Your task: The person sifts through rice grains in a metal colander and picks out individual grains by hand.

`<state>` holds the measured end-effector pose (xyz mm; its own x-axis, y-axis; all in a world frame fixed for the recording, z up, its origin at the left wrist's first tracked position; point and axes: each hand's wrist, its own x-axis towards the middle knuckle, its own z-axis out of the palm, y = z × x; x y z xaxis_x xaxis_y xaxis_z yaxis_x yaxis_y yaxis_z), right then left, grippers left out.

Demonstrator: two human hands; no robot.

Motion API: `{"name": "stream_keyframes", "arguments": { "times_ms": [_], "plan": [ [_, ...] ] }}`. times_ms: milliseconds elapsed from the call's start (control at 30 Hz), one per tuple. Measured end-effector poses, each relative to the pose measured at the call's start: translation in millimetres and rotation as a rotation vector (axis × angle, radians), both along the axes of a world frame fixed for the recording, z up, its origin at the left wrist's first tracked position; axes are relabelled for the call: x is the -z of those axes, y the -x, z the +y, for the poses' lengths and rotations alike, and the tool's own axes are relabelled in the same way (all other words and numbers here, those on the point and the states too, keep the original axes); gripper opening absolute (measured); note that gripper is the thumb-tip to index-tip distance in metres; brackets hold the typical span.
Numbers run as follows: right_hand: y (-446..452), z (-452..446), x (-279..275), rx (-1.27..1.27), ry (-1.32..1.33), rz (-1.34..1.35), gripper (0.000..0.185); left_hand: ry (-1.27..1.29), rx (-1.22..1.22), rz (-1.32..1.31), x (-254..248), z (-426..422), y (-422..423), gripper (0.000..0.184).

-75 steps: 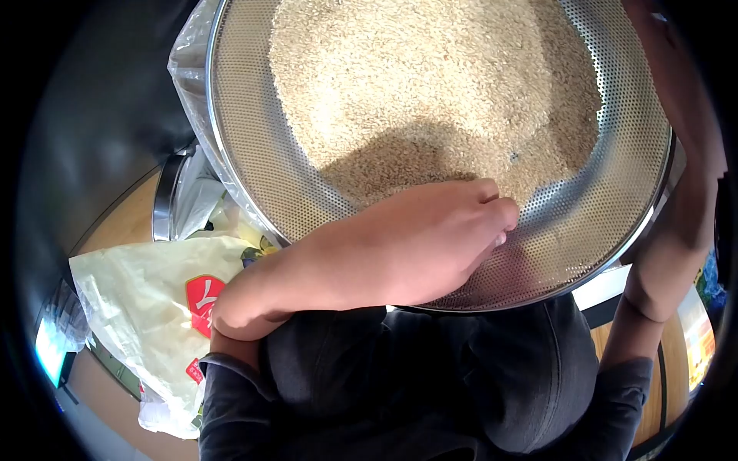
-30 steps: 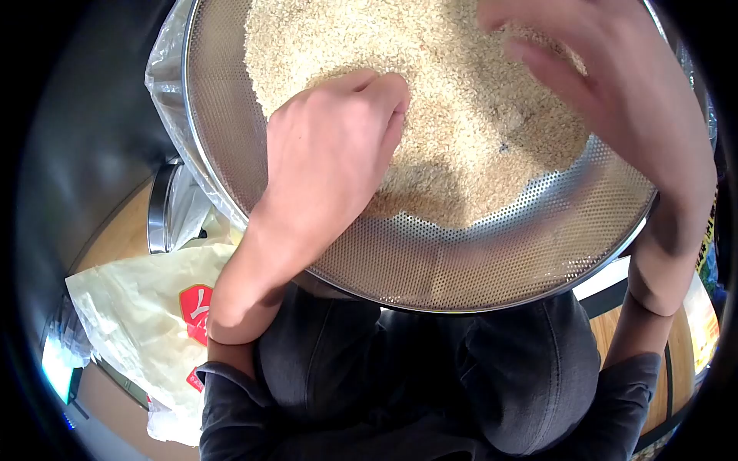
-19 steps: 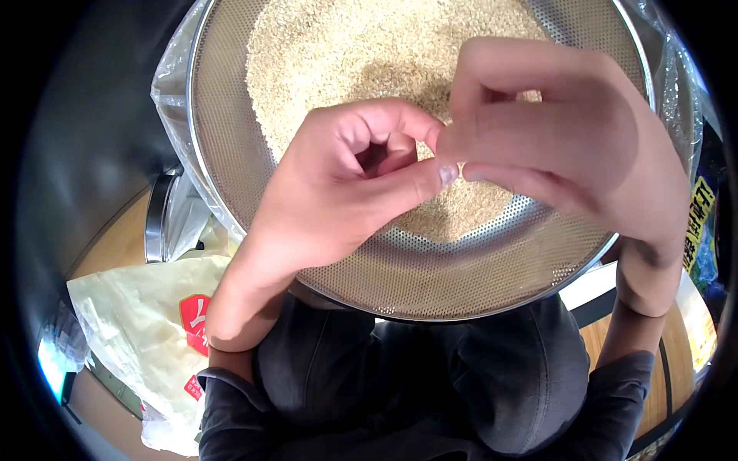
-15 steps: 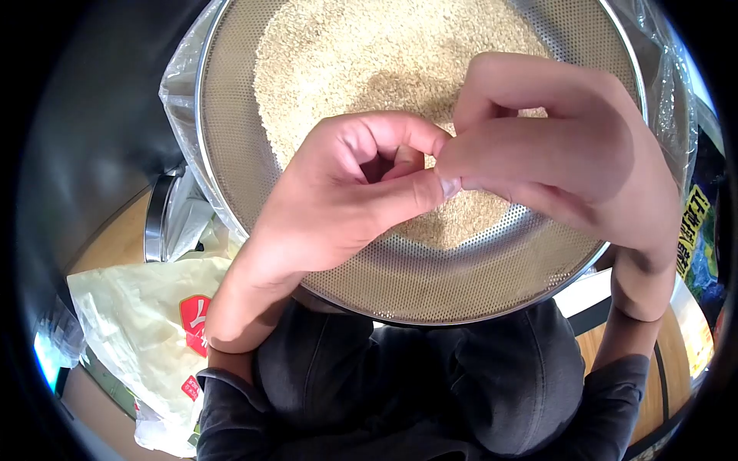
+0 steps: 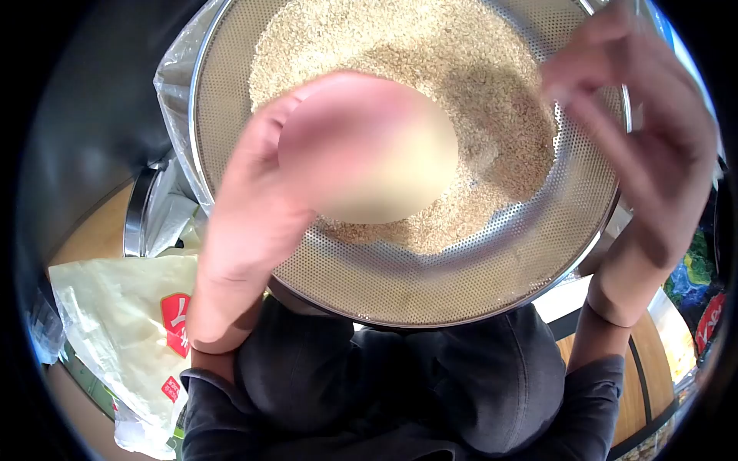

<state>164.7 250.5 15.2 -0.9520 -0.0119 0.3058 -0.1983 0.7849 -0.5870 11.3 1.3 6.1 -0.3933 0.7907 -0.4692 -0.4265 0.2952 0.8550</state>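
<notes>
A wide round metal sieve (image 5: 430,307) with perforated sides fills the upper middle of the head view. Pale tan grains, finely broken, lie heaped (image 5: 492,107) inside it. Over the left part of the heap is my left hand (image 5: 257,180); a smooth blurred oval covers its fingers, so their pose and anything in them are hidden. My right hand (image 5: 653,107) hovers above the sieve's right rim, smeared by motion. Its thumb and fingertips come together in a pinch, and whatever may be between them cannot be made out.
Clear plastic sheeting (image 5: 173,100) shows around the sieve's left edge. A cream plastic bag (image 5: 115,323) with red labels lies at lower left, near a shiny metal-rimmed object (image 5: 137,215). My knees (image 5: 492,376) are below the sieve. Colourful packaging (image 5: 696,269) stands at right.
My hands, which met fingertip to fingertip over the sieve, are now apart. The right moved up and right to the rim; the left shifted slightly left and up.
</notes>
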Motion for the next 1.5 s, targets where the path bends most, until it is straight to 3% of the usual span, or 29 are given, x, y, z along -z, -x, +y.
{"name": "stream_keyframes", "arguments": {
  "times_ms": [67,167,233,433,500,533,667,800,900,933,1033,1100,1200,1500],
  "plan": [
    [-14.4,13.4,3.9,0.112,-0.062,0.049,0.021,0.005,-0.01,0.158,-5.3,-4.0,8.8,0.028],
    [-18.3,30.7,-3.3,0.318,-0.193,-0.073,0.016,0.051,-0.007,0.262,-2.6,-17.3,23.1,0.028],
    [-16.9,37.2,-5.4,0.433,-0.263,-0.128,0.017,0.134,-0.074,0.481,-1.2,-21.9,19.7,0.027],
    [-8.2,17.9,6.7,0.384,-0.24,-0.026,0.021,0.105,-0.036,0.669,4.6,-49.0,17.3,0.02],
    [-2.1,-2.3,12.9,0.266,-0.182,-0.004,0.024,0.214,0.239,1.168,1.2,-53.1,15.8,0.024],
    [1.7,-14.2,16.6,0.189,-0.139,-0.013,0.025,0.268,0.376,1.287,-1.3,-56.4,13.6,0.031],
    [13.7,-64.3,36.1,-0.156,0.124,-0.246,0.03,0.356,0.527,1.28,1.1,-63.9,4.5,0.034],
    [20.8,-73.6,46.5,-0.32,0.367,-0.637,0.028,0.422,0.602,1.228,-2.8,-76.0,4.4,0.033],
    [23.8,-68.4,57.9,-0.519,0.517,-0.874,0.024,0.302,0.538,1.322,-11.2,-87.9,9.5,0.029],
    [23.5,-68.4,61.0,-0.657,0.598,-0.938,0.022,0.298,0.434,1.486,-12.6,-90.5,10.7,0.028],
    [19.7,-72.1,61.4,-0.696,0.615,-1.102,0.008,0.257,0.175,1.685,-2.8,-97.5,18.8,0.028],
    [15.2,-74.4,68.5,-0.646,0.574,-1.013,0.006,0.226,0.03,1.715,10.1,-100.6,19.9,0.029],
    [20.2,-70.9,67.3,-0.596,0.467,-0.863,0.005,0.161,-0.182,1.324,18.5,-100.4,17.0,0.033],
    [27.1,-78.3,62.5,-0.448,0.211,-0.53,0.008,0.133,-0.31,1.237,20.9,-102.5,16.5,0.031]
  ]
}}
